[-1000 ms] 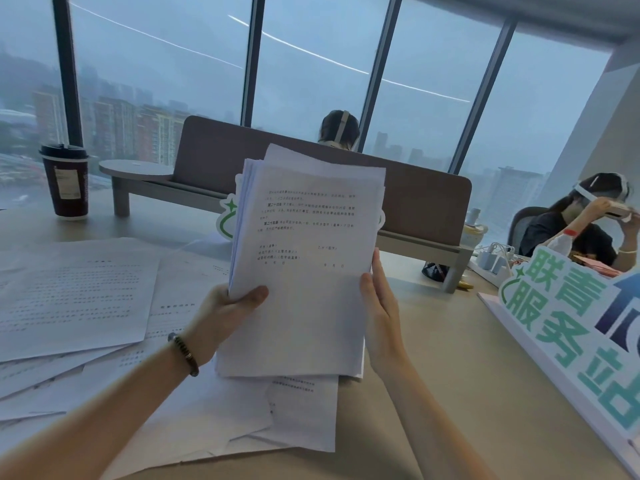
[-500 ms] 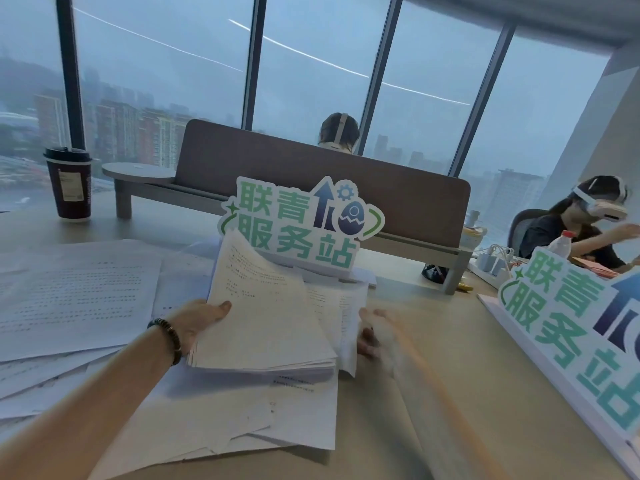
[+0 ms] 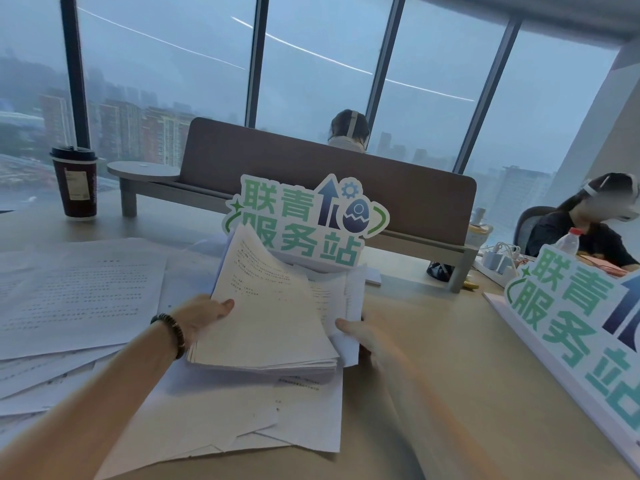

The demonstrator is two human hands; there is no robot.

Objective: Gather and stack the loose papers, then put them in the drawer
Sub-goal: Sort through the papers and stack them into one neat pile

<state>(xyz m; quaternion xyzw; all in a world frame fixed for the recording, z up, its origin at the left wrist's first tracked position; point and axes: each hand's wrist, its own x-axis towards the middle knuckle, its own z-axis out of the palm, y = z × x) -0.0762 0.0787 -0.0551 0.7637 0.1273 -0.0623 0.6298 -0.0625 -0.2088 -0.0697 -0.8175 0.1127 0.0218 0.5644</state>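
Note:
A thick stack of printed papers (image 3: pixel 266 317) lies tilted low over the desk, its far end curling upward. My left hand (image 3: pixel 202 313) grips the stack's left edge, thumb on top. My right hand (image 3: pixel 363 332) holds a loose sheet (image 3: pixel 341 296) at the stack's right side, thumb on the paper. More loose papers (image 3: pixel 79 292) are spread over the left of the desk, and several sheets (image 3: pixel 298 417) lie under the stack. No drawer is in view.
A green-lettered sign (image 3: pixel 304 223) stands just behind the stack; a second sign (image 3: pixel 571 317) lines the right edge. A dark coffee cup (image 3: pixel 74 183) sits far left. A brown divider (image 3: pixel 332 181) crosses the desk's back. Two people sit beyond.
The stack, held upright a second ago, has come down flat over the desk. My right hand left the stack's edge and now holds a loose sheet on its right.

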